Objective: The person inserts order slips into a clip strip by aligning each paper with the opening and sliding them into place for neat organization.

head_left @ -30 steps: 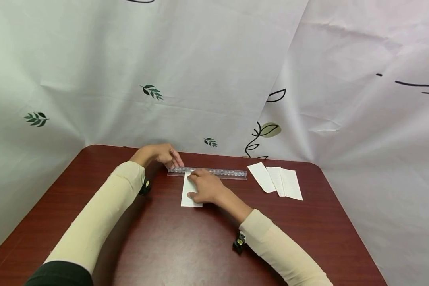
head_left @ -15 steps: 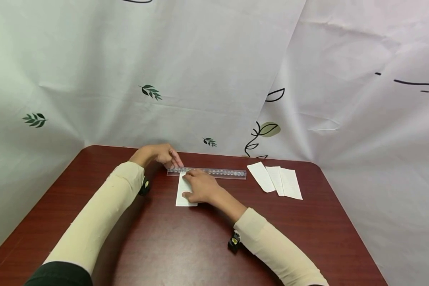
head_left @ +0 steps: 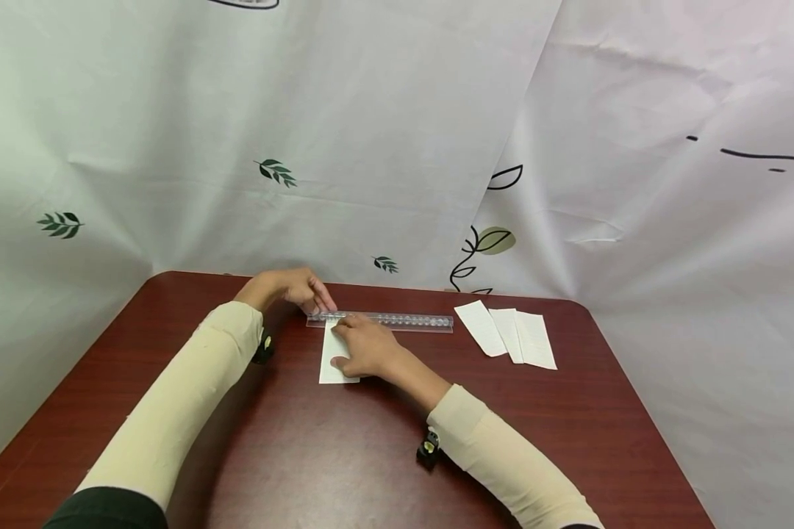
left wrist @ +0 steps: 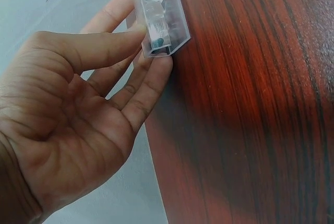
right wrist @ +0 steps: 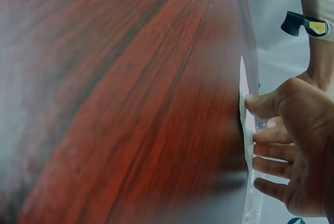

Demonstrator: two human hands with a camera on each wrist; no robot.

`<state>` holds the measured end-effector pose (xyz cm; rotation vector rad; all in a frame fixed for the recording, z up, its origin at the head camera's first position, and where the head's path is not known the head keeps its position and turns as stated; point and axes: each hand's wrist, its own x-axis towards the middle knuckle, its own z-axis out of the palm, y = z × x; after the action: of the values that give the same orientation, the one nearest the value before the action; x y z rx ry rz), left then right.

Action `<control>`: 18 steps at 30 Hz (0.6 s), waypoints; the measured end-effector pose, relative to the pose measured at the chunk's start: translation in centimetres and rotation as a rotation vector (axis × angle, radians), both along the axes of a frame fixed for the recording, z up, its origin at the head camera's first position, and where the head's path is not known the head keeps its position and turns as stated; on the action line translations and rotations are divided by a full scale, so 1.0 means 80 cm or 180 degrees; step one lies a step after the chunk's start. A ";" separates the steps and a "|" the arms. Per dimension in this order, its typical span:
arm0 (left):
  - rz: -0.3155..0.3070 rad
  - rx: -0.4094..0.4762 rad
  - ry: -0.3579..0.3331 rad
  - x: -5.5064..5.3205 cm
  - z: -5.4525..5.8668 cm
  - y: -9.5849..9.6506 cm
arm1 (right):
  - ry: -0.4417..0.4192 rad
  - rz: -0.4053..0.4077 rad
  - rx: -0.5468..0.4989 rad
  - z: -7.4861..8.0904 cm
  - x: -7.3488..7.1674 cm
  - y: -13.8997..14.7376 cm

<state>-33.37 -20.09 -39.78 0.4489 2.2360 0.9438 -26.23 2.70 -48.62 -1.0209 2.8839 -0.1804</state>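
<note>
So our slip (head_left: 328,351) lies flat under the right fingers (right wrist: 276,152), which are spread fairly straight, thumb toward us, pressing it from above rather than gripping it. Its far end meets the clear strip (head_left: 413,321) just beyond those fingertips and looks to overlap the near edge; we can't tell if it's properly seated. The left fingers (left wrist: 148,87) have closed in a pinch on the strip's left end, thumb on one side.

Our take: this is an alignment job. We'd let the left pinch be the anchor and move only the paper, with light, even pressure from all the right fingertips so it slides without buckling. Thin stuff like this probably skews if the thumb pushes harder than the rest. We'd square the far edge to the strip before pressing down.

The other slips (head_left: 481,330) are fanned out on the table (head_left: 370,455), off to the right of both sets of fingers, well clear of our elbows.
</note>
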 end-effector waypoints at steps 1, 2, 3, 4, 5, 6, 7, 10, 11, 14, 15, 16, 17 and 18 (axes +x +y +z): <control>0.0011 0.0012 -0.0011 0.000 -0.001 0.000 | 0.0021 0.0015 0.0006 -0.001 0.000 -0.001; 0.0007 0.0023 -0.0012 0.001 -0.001 -0.001 | -0.0005 0.0052 -0.0045 -0.009 -0.007 -0.001; -0.0007 0.0030 -0.0005 0.001 -0.002 -0.001 | 0.0031 0.0072 -0.0049 -0.012 -0.007 -0.001; -0.0018 0.0033 0.0012 0.001 -0.003 -0.001 | 0.0082 0.0085 -0.0035 -0.013 -0.007 -0.002; -0.0018 0.0034 0.0023 0.001 -0.003 -0.001 | 0.0130 0.0096 -0.0022 -0.015 -0.008 -0.003; -0.0014 0.0036 0.0031 0.001 -0.003 -0.002 | 0.0189 0.0105 -0.0007 -0.016 -0.007 -0.004; -0.0020 0.0035 0.0046 0.001 -0.004 -0.002 | 0.0221 0.0115 -0.0013 -0.017 -0.007 -0.006; -0.0013 0.0057 0.0040 0.000 -0.005 -0.003 | 0.0202 0.0110 -0.0075 -0.017 -0.006 -0.009; -0.0010 0.0066 0.0030 0.000 -0.005 -0.003 | 0.0173 0.0102 -0.0098 -0.016 -0.006 -0.010; 0.0010 0.0112 -0.0007 0.000 -0.005 -0.004 | 0.0097 0.0049 -0.0134 -0.009 0.001 -0.015; 0.0015 0.0119 -0.0007 -0.001 -0.005 -0.004 | 0.0072 0.0042 -0.0147 -0.009 0.002 -0.016; 0.0019 0.0120 -0.0007 -0.001 -0.005 -0.004 | 0.0054 0.0037 -0.0177 -0.009 0.002 -0.017; 0.0024 0.0123 -0.0010 0.000 -0.005 -0.004 | 0.0048 0.0035 -0.0190 -0.010 0.002 -0.018; 0.0033 0.0122 -0.0011 0.000 -0.005 -0.004 | 0.0057 0.0042 -0.0203 -0.011 0.002 -0.019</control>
<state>-33.39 -20.41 -40.20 0.4528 2.2223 0.9937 -26.04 1.20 -49.47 -1.0568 2.9042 -0.2654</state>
